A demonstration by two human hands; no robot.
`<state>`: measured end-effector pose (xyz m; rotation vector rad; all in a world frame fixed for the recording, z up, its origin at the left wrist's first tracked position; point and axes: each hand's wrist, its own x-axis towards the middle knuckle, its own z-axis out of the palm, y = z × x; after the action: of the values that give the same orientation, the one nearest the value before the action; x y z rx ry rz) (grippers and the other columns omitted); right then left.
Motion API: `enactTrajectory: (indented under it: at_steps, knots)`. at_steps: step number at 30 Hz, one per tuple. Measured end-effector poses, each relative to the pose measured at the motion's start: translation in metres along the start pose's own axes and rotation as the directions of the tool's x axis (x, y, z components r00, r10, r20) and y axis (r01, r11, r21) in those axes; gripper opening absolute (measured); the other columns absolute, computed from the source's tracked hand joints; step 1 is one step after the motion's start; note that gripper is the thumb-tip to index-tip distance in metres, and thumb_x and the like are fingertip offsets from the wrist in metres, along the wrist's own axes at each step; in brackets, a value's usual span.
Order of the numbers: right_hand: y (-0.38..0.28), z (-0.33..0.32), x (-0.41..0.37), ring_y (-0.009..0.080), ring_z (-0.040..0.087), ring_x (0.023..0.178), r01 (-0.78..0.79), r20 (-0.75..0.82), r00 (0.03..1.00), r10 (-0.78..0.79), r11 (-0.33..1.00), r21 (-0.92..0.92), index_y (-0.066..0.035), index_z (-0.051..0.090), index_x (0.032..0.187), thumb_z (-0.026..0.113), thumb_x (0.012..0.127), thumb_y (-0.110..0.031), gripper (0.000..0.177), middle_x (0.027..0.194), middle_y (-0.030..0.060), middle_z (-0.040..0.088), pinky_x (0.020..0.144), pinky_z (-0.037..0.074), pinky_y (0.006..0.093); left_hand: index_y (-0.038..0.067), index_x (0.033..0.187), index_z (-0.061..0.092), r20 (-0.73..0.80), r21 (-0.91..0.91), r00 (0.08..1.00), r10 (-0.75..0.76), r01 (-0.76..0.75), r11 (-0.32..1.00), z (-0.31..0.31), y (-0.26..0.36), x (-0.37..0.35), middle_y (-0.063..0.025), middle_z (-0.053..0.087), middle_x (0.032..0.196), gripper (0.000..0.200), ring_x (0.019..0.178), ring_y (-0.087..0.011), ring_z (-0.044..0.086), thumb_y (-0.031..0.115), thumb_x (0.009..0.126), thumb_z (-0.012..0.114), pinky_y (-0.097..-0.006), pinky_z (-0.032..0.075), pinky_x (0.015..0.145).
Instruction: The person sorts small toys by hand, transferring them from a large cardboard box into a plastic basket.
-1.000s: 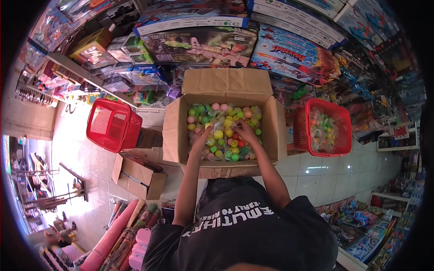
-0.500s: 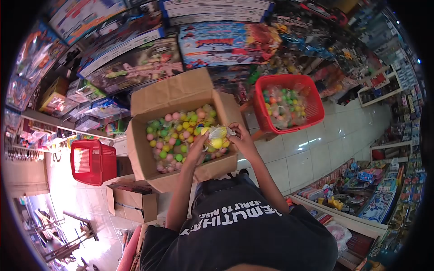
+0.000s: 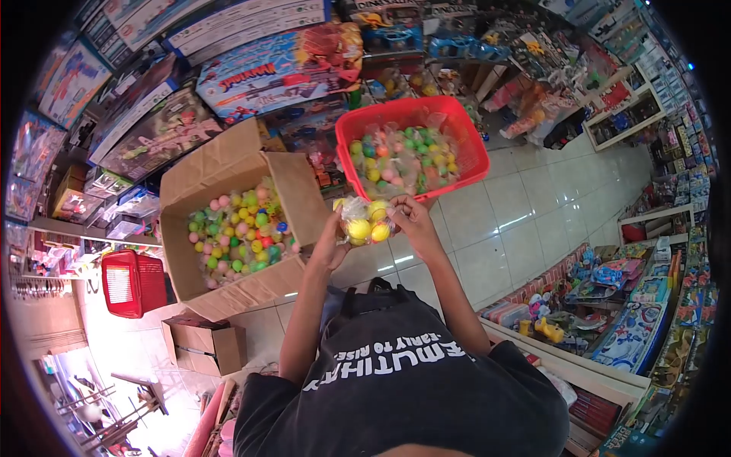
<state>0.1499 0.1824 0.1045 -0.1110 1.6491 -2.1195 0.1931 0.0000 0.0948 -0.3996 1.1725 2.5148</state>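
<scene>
A clear plastic bag of yellow balls [image 3: 368, 227] is held up between my two hands. My left hand [image 3: 330, 242] grips it from the left side, while my right hand [image 3: 415, 222] pinches it at the upper right. Just beyond the bag stands a red plastic basket [image 3: 466, 172] holding several bagged colored balls [image 3: 403, 156]. To the left, an open cardboard box [image 3: 293, 199] contains many loose-looking pink, green and yellow balls [image 3: 240, 236].
An empty-looking red basket [image 3: 134, 283] lies on the floor at left, near a smaller cardboard box [image 3: 204, 346]. Boxed toys [image 3: 280, 70] line the shelves ahead. More toys fill a low display [image 3: 601, 312] at right, beside the tiled floor [image 3: 525, 206].
My view and body have turned right, and the bag of balls has moved from over the cardboard box to near the red basket. Both hands keep hold of it.
</scene>
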Motion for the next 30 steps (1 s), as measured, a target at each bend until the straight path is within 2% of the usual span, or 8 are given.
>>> enactTrajectory:
  at_steps: [4,10,16,19,21,25,28,30]
  knots:
    - [0.000,-0.044,-0.003,0.0047,0.053,0.064,0.020,-0.110,0.994,-0.015,0.999,0.039,-0.004,0.050,0.098,0.059,0.084,-0.016,0.022,0.077,-0.0003,0.055,0.053,0.044,0.0192,0.007,0.123,0.042,0.078,-0.044,0.997,-0.013,0.017,0.999,0.012,-0.021,0.023,-0.0097,0.052,0.117,0.053,0.106,-0.0204,0.052,0.048,0.090,0.035,-0.0415,0.046,0.084]
    - [-0.007,-0.089,0.003,0.0079,0.055,0.070,0.061,-0.226,0.974,-0.028,0.988,0.140,-0.003,0.045,0.106,0.058,0.083,-0.012,0.028,0.085,0.0044,0.057,0.057,0.046,0.0210,0.009,0.121,0.043,-0.070,-0.030,0.997,0.038,-0.040,0.999,0.021,-0.023,0.057,-0.0099,0.056,0.108,0.050,0.097,-0.0230,0.056,0.047,0.092,0.029,-0.0440,0.049,0.079]
    - [-0.006,-0.134,0.040,0.0102,0.055,0.070,0.062,-0.234,0.970,-0.068,0.998,-0.033,-0.002,0.043,0.110,0.058,0.080,-0.010,0.034,0.088,0.0054,0.057,0.058,0.046,0.0232,0.009,0.123,0.042,-0.082,-0.041,0.995,0.057,-0.061,0.997,0.026,-0.010,0.106,-0.0126,0.055,0.112,0.048,0.101,-0.0226,0.055,0.044,0.092,0.031,-0.0422,0.048,0.083]
    - [-0.005,-0.157,0.075,0.0132,0.057,0.073,0.129,-0.187,0.960,-0.207,0.924,-0.359,-0.001,0.048,0.104,0.063,0.075,-0.010,0.034,0.087,0.0091,0.058,0.060,0.047,0.0237,0.008,0.125,0.040,-0.043,-0.036,0.997,0.056,-0.058,0.998,0.030,-0.002,0.131,-0.0105,0.053,0.116,0.048,0.103,-0.0229,0.054,0.043,0.092,0.034,-0.0424,0.047,0.084]
    - [-0.009,-0.166,0.097,0.0166,0.061,0.075,0.079,-0.070,0.980,-0.186,0.689,-0.720,-0.002,0.049,0.102,0.064,0.071,-0.011,0.036,0.080,0.0136,0.060,0.061,0.048,0.0256,0.009,0.125,0.039,-0.077,-0.051,0.997,0.027,-0.031,0.998,0.029,-0.003,0.147,-0.0092,0.052,0.116,0.050,0.102,-0.0222,0.054,0.044,0.090,0.037,-0.0428,0.047,0.083]
    - [-0.008,-0.171,0.143,0.0259,0.063,0.084,-0.259,-0.076,0.953,0.293,0.664,-0.701,-0.002,0.048,0.104,0.065,0.070,-0.015,0.041,0.080,0.0181,0.062,0.066,0.049,0.0369,0.008,0.126,0.039,-0.118,-0.041,0.993,0.028,-0.033,0.999,0.028,0.002,0.173,-0.0088,0.050,0.120,0.053,0.107,-0.0224,0.051,0.047,0.090,0.037,-0.0453,0.045,0.086]
    - [0.034,-0.185,0.169,0.0292,0.061,0.083,0.019,0.075,0.990,0.117,0.424,-0.905,-0.001,0.049,0.103,0.065,0.070,-0.014,0.039,0.085,0.0168,0.061,0.069,0.047,0.0385,0.009,0.127,0.038,-0.152,-0.069,0.988,-0.006,-0.004,0.998,0.024,0.004,0.192,-0.0085,0.049,0.120,0.054,0.107,-0.0221,0.051,0.047,0.090,0.037,-0.0446,0.044,0.086]
    - [0.046,-0.182,0.177,0.0319,0.059,0.086,-0.013,0.065,0.983,0.170,0.423,-0.906,-0.003,0.048,0.102,0.068,0.066,-0.013,0.042,0.086,0.0165,0.061,0.072,0.046,0.0392,0.009,0.127,0.038,-0.188,-0.060,0.982,-0.033,0.022,0.998,0.028,0.008,0.202,-0.0082,0.049,0.120,0.054,0.107,-0.0219,0.051,0.048,0.089,0.037,-0.0431,0.044,0.086]
